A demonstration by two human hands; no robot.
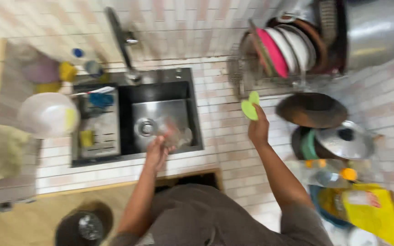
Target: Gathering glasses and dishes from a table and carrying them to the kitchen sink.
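My left hand (pixel 158 152) hovers over the front of the steel sink (pixel 160 119) and grips a clear glass (pixel 177 134), which is blurred. My right hand (pixel 258 128) is raised above the tiled counter to the right of the sink and holds a small green sponge (pixel 250 106). The sponge is just in front of a wire dish rack (pixel 279 59) that holds a pink plate and several white plates standing on edge.
A dark faucet (pixel 123 43) rises behind the sink. A white bowl (pixel 47 114) and sponges lie at the left. A dark pan (pixel 312 109), a pot with a steel lid (pixel 343 141), bottles and a yellow packet (pixel 375 212) crowd the right counter.
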